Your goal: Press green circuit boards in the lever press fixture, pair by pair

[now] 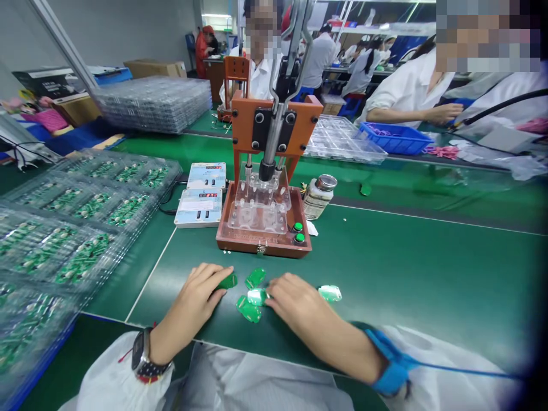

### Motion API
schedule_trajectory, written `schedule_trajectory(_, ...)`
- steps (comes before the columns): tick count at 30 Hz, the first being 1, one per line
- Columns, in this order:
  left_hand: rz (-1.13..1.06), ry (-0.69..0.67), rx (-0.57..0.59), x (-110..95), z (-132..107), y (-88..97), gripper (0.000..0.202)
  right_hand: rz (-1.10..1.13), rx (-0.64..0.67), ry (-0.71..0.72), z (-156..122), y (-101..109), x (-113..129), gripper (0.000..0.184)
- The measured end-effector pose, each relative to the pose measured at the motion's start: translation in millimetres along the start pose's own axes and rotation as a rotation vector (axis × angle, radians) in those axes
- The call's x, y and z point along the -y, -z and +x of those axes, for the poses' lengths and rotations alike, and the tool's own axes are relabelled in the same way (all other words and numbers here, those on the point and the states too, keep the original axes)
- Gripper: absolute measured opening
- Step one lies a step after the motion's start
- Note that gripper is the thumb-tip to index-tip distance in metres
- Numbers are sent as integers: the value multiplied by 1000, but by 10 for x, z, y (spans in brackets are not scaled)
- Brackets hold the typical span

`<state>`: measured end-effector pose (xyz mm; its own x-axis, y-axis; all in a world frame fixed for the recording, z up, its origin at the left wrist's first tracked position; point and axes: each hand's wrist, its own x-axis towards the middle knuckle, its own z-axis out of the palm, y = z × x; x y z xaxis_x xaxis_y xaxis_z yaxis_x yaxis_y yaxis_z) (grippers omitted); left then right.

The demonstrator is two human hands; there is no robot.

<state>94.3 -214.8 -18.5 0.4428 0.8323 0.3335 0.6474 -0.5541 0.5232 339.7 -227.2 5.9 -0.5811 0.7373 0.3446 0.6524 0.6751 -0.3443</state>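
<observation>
Several small green circuit boards (252,297) lie on the green mat just in front of me. My left hand (201,291) rests on the mat with its fingertips pinched on one green board (228,281). My right hand (295,299) lies palm down beside it, fingertips touching a shiny board (257,296); another board (330,293) lies just to its right. Behind the boards stands an orange press fixture (265,217) with a clear plastic nest and two green buttons (298,232).
Clear trays of green boards (72,228) are stacked at my left. Two small counter boxes (201,197) and a small bottle (319,197) flank the fixture. Other people in white coats work across the table by a blue bin (396,138) and empty clear trays (342,140).
</observation>
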Motion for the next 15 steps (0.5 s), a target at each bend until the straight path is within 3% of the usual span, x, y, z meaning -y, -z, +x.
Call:
schedule_trajectory(3, -108, 1, -96, -37, 89, 57, 32, -33, 139, -38, -14, -181, 50, 13)
schedule_trajectory(5, -182, 41, -167, -54, 182, 122, 28, 38, 147, -54, 13, -172, 26, 11)
schedule_trajectory(11, -523, 292, -336, 26, 608, 332, 26, 328, 128, -120, 162, 167, -117, 13)
schedule_trajectory(15, -658, 291, -345, 116, 973, 317, 21, 579, -40, -218, 463, 450, -444, 10)
